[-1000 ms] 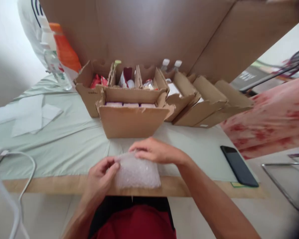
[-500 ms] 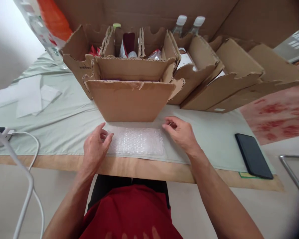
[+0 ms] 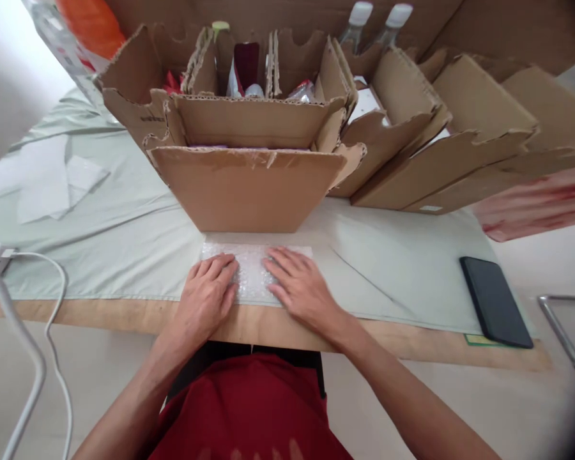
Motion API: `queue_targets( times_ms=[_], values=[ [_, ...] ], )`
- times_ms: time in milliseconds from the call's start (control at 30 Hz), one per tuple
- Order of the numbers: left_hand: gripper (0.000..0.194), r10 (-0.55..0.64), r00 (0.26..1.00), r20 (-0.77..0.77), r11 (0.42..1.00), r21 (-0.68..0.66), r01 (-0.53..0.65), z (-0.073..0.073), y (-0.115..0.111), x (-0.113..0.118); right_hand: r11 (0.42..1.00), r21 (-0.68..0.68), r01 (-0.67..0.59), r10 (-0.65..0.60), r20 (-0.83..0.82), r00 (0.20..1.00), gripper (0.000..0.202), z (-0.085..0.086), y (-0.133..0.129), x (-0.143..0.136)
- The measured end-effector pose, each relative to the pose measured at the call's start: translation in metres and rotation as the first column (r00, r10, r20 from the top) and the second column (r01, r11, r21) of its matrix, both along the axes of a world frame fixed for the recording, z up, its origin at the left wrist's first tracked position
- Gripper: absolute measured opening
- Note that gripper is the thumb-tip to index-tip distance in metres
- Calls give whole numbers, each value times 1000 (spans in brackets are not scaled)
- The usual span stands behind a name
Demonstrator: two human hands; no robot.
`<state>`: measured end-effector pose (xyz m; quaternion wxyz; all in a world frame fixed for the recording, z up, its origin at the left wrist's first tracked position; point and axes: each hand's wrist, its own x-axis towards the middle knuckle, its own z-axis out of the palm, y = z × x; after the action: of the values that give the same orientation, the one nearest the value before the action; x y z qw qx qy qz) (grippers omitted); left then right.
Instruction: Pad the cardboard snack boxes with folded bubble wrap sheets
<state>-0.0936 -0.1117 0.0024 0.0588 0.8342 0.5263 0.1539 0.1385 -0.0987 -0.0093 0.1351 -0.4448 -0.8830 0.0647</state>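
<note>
A sheet of clear bubble wrap (image 3: 253, 271) lies flat on the cloth near the table's front edge. On its left part rests my left hand (image 3: 209, 292), palm down with the fingers stretched forward. My right hand (image 3: 301, 284) lies flat over the right part, its fingers pointing inward and slightly apart. Neither hand grips the sheet; both press on it from above. Just behind the sheet stands a cardboard bin (image 3: 249, 191), apart from my fingertips.
More cardboard bins (image 3: 393, 147) with packets and bottles line the back. White sheets (image 3: 45, 179) lie at left, near a white cable (image 3: 60, 275). A black phone (image 3: 496, 300) lies at the right front edge. A pale green cloth (image 3: 138, 255) covers the table.
Both hands have moved inward from the sides of the bubble wrap and now lie flat on top of it. Their curled fingers have straightened. The camera view has shifted slightly.
</note>
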Motion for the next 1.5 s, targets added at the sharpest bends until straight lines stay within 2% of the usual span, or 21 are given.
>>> queue_targets(
  times_ms=[67, 133, 200, 267, 300, 367, 433, 500, 567, 667, 767, 833, 933, 1000, 1100, 1167, 1267, 1333, 1367, 1433, 1500],
  values=[
    [33, -17, 1000, 10, 1000, 3, 17, -2, 1, -7, 988, 51, 145, -147, 32, 989, 41, -6, -16, 48],
    [33, -25, 1000, 10, 1000, 1, 25, -3, 1, -10, 940, 140, 310, -317, 27, 948, 37, -5, -31, 92],
    [32, -35, 999, 8, 999, -4, 35, 0, 1, -9, 876, 222, 428, -432, -35, 901, 35, 2, -40, 114],
    [31, -25, 999, 31, 1000, 16, 24, 4, 0, -4, 852, 255, 456, -442, -113, 890, 31, 11, -41, 105],
    [30, -13, 999, 47, 999, 37, 11, 6, -1, -1, 867, 249, 431, -409, -139, 902, 29, 16, -39, 91],
    [29, 3, 997, 79, 997, 78, -9, 9, -2, 7, 931, 202, 304, -277, -151, 949, 27, 22, -29, 51],
    [27, -23, 995, 97, 998, 60, 17, 9, -3, 12, 986, 117, 116, -104, -105, 989, 27, 24, -21, 13],
    [24, -53, 993, 109, 999, 8, 53, 6, -2, 13, 999, 30, -28, 30, -61, 998, 29, 21, -18, -4],
    [21, -72, 989, 131, 997, -23, 75, 2, 0, 10, 999, -9, -44, 44, -70, 997, 29, 16, -22, 6],
    [19, -66, 982, 179, 997, -37, 74, -2, 6, 0, 987, 10, 158, -155, -138, 978, 27, 12, -27, 51],
    [23, 51, 981, 186, 999, -14, -49, -1, 15, -10, 939, 70, 338, -322, -175, 930, 32, 14, -16, 82],
    [27, 165, 973, 162, 985, 17, -170, 2, 22, -15, 932, 74, 356, -340, -171, 925, 34, 15, 0, 81],
    [31, 284, 952, 114, 957, 32, -289, 4, 32, -20, 942, 34, 334, -326, -145, 934, 30, 12, 25, 61],
    [32, 315, 945, 89, 947, 25, -319, 3, 37, -21, 948, 18, 319, -313, -148, 938, 25, 9, 33, 48],
    [31, 322, 943, 79, 946, 0, -323, 1, 43, -21, 957, -12, 289, -286, -180, 941, 12, 10, 31, 39],
    [27, 294, 951, 100, 956, -25, -293, 5, 44, -21, 961, -42, 273, -275, -206, 939, 11, 19, 22, 38],
    [17, 218, 957, 192, 976, -38, -215, 24, 36, -18, 951, -61, 303, -309, -267, 913, 11, 44, 2, 40],
    [12, 167, 936, 310, 980, 51, -191, 38, 29, -19, 944, 27, 330, -298, -366, 882, 13, 61, -10, 42],
    [11, 122, 919, 374, 972, 141, -187, 42, 25, -21, 938, 101, 331, -263, -414, 871, 14, 67, -16, 43],
    [13, -6, 919, 395, 952, 283, -115, 42, 20, -28, 932, 227, 283, -160, -445, 881, 19, 71, -27, 48],
    [18, -134, 945, 298, 957, 287, 46, 33, 13, -37, 963, 203, 176, -96, -353, 931, 24, 64, -38, 58]
  ],
)
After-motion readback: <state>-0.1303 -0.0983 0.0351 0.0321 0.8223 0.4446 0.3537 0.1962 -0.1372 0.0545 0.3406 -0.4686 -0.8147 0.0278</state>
